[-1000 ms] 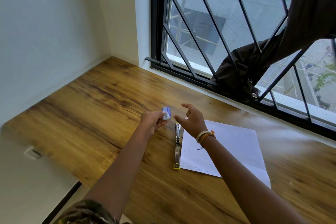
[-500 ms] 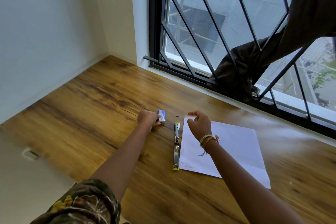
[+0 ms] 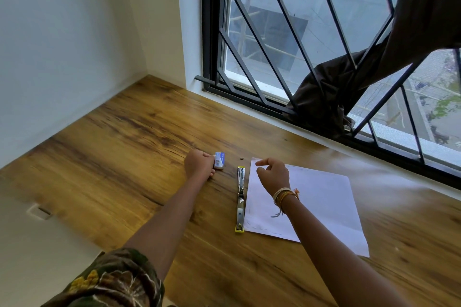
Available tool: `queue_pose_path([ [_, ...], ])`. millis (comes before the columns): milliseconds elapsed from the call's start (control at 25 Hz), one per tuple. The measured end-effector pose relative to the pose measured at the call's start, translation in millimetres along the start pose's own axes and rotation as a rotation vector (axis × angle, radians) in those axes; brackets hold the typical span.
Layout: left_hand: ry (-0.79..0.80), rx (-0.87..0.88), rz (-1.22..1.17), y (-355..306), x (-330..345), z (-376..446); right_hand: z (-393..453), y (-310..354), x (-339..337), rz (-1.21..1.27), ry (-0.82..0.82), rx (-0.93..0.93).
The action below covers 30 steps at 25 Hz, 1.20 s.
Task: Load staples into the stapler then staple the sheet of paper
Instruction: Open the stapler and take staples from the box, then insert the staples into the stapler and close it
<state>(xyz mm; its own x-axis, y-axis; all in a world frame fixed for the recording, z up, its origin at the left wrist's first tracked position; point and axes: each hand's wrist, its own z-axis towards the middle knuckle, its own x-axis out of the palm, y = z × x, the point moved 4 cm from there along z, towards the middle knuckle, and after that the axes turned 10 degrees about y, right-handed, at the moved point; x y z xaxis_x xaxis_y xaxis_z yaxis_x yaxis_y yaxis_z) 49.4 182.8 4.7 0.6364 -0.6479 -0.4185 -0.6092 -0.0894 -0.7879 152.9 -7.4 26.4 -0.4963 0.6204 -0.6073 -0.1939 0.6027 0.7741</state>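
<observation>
A small blue and white staple box [image 3: 219, 160] rests on the wooden table [image 3: 124, 147], and my left hand [image 3: 199, 164] grips its left side. The silver stapler [image 3: 240, 199] with a yellow base end lies opened out flat between my hands, pointing away from me. Right beside it is the white sheet of paper [image 3: 321, 204]. My right hand [image 3: 273, 176] hovers over the sheet's far left corner with thumb and forefinger pinched together. I cannot see whether anything is between them.
A tiny dark speck [image 3: 241, 158] lies on the table just beyond the stapler. A barred window [image 3: 274, 57] runs along the far edge, with dark cloth [image 3: 324, 97] bunched on its sill. White walls close the left side.
My left hand has lowered the staple box from the air onto the table. My right hand has drawn back to the right over the paper's corner, and its fingers have closed.
</observation>
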Motion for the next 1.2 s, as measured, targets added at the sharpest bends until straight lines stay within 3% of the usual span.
queue_pose_path([
  [160, -0.091, 0.192, 0.043, 4.9, 3.5, -22.5, -0.2, -8.5, 3.3, 0.007, 0.085, 0.078],
  [480, 0.058, 0.356, 0.039, 15.8, 22.2, -46.5, -22.4, -7.2, 17.3, -0.037, 0.328, -0.008],
  [680, 0.12, 0.269, 0.045, 17.4, 24.2, -46.3, -25.6, -3.6, 18.8, -0.116, 0.363, -0.054],
  [960, 0.372, -0.042, -0.152, 14.2, 42.6, -48.6, -32.1, 3.2, 22.1, -0.238, 0.306, -0.186],
  [1200, 0.364, -0.085, -0.197, 14.4, 46.9, -49.3, -31.1, 8.5, 18.4, -0.23, 0.21, -0.264],
])
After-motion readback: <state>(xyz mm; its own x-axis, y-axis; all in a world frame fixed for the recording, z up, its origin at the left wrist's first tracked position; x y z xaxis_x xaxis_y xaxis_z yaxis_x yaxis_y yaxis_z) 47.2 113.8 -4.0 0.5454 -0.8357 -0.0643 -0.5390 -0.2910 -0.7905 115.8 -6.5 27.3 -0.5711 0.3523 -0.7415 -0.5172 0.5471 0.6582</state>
